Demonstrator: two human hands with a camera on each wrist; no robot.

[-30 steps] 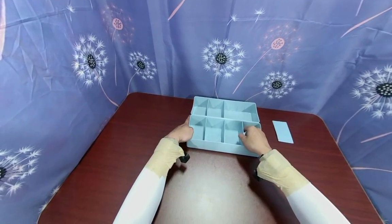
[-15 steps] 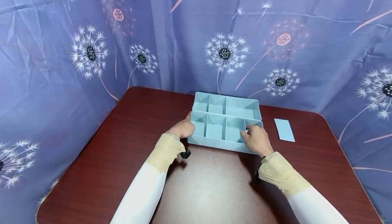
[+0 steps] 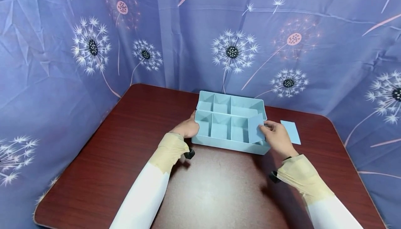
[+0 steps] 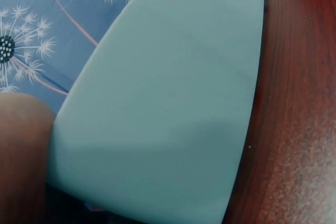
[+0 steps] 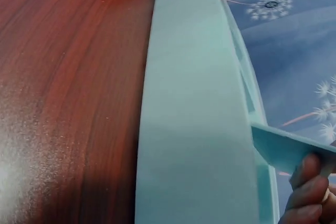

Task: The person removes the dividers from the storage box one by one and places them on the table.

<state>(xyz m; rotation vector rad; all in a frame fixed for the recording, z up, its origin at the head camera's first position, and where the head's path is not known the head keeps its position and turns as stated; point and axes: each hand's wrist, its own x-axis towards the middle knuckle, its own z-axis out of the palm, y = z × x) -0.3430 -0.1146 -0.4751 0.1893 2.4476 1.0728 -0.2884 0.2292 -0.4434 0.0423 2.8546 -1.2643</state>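
A light blue divided storage box [image 3: 228, 146] sits near the back of the table, with a front and a rear row of compartments. My left hand [image 3: 187, 128] grips its left end; in the left wrist view the box wall [image 4: 168, 87] fills the middle, with part of a finger [image 4: 23, 150] at the rim. My right hand [image 3: 278, 138] pinches a flat light blue divider [image 3: 256, 128] by its right edge. That divider stands tilted above the front row's right end. In the right wrist view, the divider [image 5: 286, 148] rises over the rim, its far edge close to the box.
Another flat light blue panel [image 3: 292, 131] lies on the table right of the box, partly behind my right hand. The dark red tabletop [image 3: 131, 145] has rounded back corners. A blue dandelion-print curtain [image 3: 188, 48] hangs behind and to the left.
My right hand has come up and to the right out of the right-end compartment, drawing the divider up with it. My left hand stays at the box's left end. The head view tilts slightly.
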